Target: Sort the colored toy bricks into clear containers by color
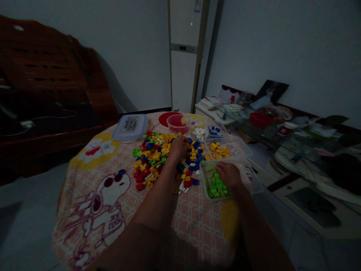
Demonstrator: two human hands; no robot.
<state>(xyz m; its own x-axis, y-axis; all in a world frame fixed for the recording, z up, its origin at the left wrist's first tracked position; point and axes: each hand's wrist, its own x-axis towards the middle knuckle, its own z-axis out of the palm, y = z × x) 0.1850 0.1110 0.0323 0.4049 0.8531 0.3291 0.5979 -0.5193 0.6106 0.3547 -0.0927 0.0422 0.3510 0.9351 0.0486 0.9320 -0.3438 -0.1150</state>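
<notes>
A mixed pile of toy building bricks [153, 154] in red, yellow, blue, green and white lies on the cloth-covered table. My left hand [178, 148] reaches into the far side of the pile, fingers curled down among the bricks; what they grip is hidden. To the right, a clear plastic box [205, 188] contains green bricks [218, 185]. Over this box's far side is my right hand [229, 174], its thumb and fingers pinched together. Whatever sits in that pinch is too small and dark to make out.
Behind the green bricks' box, a clear tray holds yellow bricks [218, 149]. Farther back are blue bricks [214, 130] in a container and white bricks [199, 133]. A round clear tub [179, 128] and a blue-rimmed lidded box [130, 127] stand at the table's far edge. A cluttered glass-topped cabinet [265, 131] is right.
</notes>
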